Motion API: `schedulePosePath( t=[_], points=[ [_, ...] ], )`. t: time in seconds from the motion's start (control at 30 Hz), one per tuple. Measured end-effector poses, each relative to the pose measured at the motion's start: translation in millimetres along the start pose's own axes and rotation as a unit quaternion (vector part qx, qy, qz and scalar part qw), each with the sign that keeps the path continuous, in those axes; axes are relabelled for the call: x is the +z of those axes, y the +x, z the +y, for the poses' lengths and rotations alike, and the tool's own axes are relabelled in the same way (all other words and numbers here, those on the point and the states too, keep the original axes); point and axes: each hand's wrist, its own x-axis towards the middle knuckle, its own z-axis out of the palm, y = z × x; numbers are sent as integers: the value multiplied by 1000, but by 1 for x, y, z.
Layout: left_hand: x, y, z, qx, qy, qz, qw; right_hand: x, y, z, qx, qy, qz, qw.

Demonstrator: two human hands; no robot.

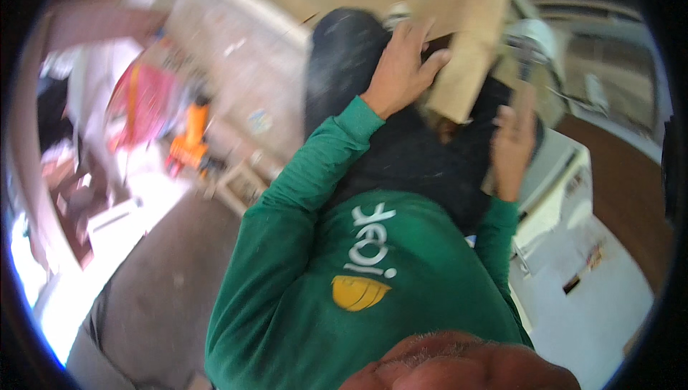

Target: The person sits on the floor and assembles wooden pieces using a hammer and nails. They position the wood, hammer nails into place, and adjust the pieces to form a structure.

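A pale wooden plank piece (474, 49) stands tilted over my lap, its near end by my dark trousers (351, 53). My left hand (403, 71) is at its left side, fingers stretched and spread, the thumb touching or almost touching the wood's edge. On the other side, apart from the plank, my right hand (510, 143) is raised with its fingers drawn together. A straight brownish, handle-like shape rises from it toward a dark, narrow part (527, 60); blur hides what this is. Underneath the plank's near end, a small reddish-brown spot shows, too unclear to name.
An orange power tool (192, 135) lies on the floor at left, near a pink-red bag (145, 100) and a small wooden frame (241, 188). At right stand a whitish cabinet-like panel (584, 268) and a rounded pale object (534, 35). A brown cushion-like surface (168, 275) is at lower left.
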Motion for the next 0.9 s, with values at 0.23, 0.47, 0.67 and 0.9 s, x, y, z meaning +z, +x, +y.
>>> schedulePosePath(
  t=[0.23, 0.47, 0.67, 0.9],
  points=[
    [-278, -131, -19, -145, 330, 166, 918, -52, 14, 62, 164, 228, -13, 960],
    [-328, -303, -17, -409, 380, -40, 828, -71, 30, 112, 200, 364, -39, 909],
    [-283, -358, -29, -423, 411, 2, 808, -62, 26, 93, 185, 318, -47, 929],
    [-254, -351, -38, -392, 459, 36, 796, -61, 27, 100, 181, 315, -42, 931]
  ],
)
